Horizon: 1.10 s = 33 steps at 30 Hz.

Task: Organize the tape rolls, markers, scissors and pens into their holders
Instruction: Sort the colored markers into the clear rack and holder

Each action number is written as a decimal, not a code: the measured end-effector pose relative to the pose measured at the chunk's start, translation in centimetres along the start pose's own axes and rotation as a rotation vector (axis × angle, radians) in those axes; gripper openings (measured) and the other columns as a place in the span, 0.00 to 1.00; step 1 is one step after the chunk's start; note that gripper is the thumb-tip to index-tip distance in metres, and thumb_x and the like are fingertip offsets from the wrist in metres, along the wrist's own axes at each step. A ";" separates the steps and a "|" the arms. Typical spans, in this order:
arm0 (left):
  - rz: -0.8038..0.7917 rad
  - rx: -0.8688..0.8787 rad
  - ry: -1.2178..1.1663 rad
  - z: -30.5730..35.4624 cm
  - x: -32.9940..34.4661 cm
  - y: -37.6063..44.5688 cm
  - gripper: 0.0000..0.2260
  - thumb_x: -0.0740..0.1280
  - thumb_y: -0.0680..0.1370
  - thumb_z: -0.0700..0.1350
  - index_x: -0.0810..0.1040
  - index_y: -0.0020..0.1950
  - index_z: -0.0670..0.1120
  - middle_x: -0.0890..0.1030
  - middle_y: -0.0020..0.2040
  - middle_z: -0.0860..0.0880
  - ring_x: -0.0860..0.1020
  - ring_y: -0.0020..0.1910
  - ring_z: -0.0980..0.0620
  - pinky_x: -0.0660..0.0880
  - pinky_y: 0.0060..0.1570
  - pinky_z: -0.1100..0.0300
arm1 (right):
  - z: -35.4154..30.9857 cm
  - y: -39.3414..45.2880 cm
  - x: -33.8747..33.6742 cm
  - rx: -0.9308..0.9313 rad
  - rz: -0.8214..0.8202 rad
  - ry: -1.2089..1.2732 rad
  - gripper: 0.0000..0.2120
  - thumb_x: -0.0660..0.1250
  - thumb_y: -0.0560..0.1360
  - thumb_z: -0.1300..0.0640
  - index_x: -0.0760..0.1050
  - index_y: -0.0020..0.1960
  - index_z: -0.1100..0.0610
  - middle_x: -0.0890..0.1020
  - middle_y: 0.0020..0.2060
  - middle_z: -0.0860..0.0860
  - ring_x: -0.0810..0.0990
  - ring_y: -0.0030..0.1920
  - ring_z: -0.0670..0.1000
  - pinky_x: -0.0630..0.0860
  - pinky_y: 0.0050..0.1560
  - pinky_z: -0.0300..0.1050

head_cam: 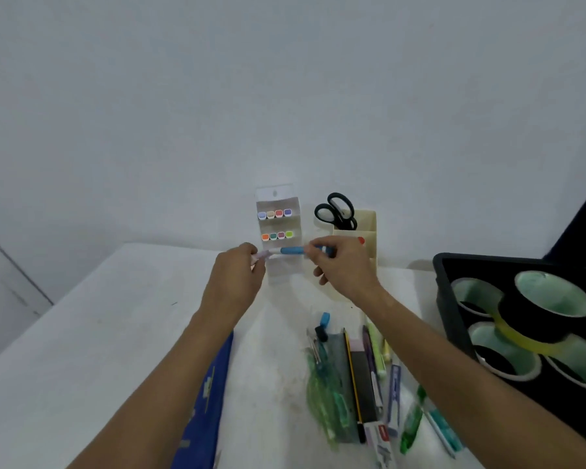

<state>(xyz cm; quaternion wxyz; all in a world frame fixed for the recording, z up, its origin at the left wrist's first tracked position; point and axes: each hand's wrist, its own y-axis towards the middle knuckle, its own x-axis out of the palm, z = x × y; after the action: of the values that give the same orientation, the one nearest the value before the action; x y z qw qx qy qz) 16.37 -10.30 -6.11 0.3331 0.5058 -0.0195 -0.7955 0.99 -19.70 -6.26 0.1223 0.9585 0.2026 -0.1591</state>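
Near the front edge of the desk (82, 350) lies a loose heap of pens (356, 377) and pencils, with a blue pouch (207, 394) to its left. At the right edge a black tray (449, 299) holds several tape rolls (552, 299). Farther in, the left hand (237, 275) and right hand (344, 265) each pinch one end of a blue marker (290, 251), held level above the desk. By the far edge a clear marker case (278, 225) holds two rows of markers; the cream holder (359, 231) beside it contains black scissors (337, 211).

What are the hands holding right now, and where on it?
A blue-and-white marker, held level between both hands: the left hand pinches its pale left end, the right hand grips its blue right end.
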 end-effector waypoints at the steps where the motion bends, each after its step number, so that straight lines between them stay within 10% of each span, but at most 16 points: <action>1: -0.011 0.007 0.007 0.0 0.1 0.2 0.10 0.62 0.79 0.43 0.78 0.49 0.38 0.80 0.39 0.42 0.75 0.35 0.46 0.70 0.36 0.54 | 0.2 0.3 0.4 -0.017 0.006 -0.049 0.12 0.68 0.76 0.57 0.79 0.57 0.60 0.80 0.38 0.53 0.80 0.33 0.50 0.80 0.32 0.38; 5: -0.041 0.022 0.066 0.0 0.9 1.2 0.09 0.61 0.80 0.44 0.77 0.50 0.40 0.79 0.40 0.44 0.71 0.35 0.50 0.65 0.35 0.59 | 1.2 1.5 1.8 -0.136 0.026 -0.324 0.15 0.64 0.78 0.61 0.76 0.64 0.60 0.81 0.51 0.56 0.77 0.44 0.50 0.76 0.52 0.38; 16: -0.197 -0.015 0.176 -1.1 3.8 4.1 0.12 0.63 0.80 0.48 0.78 0.59 0.43 0.80 0.51 0.44 0.74 0.44 0.50 0.65 0.44 0.63 | 3.3 4.5 6.3 -0.362 -0.099 -0.667 0.12 0.65 0.77 0.63 0.79 0.60 0.57 0.78 0.56 0.56 0.77 0.53 0.55 0.76 0.53 0.45; 33: -0.215 0.043 0.222 -3.7 7.2 5.9 0.11 0.61 0.81 0.45 0.79 0.60 0.46 0.80 0.53 0.44 0.79 0.48 0.47 0.73 0.45 0.60 | 4.1 6.8 9.4 -0.197 -0.127 -0.602 0.11 0.63 0.79 0.60 0.78 0.60 0.57 0.82 0.54 0.56 0.81 0.53 0.55 0.76 0.56 0.46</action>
<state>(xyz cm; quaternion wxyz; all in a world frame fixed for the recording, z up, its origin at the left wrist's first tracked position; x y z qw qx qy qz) 20.51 -17.71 -11.43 0.2354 0.5967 0.0546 -0.7652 10.98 -23.74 -12.23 0.2584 0.8375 0.2312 -0.4223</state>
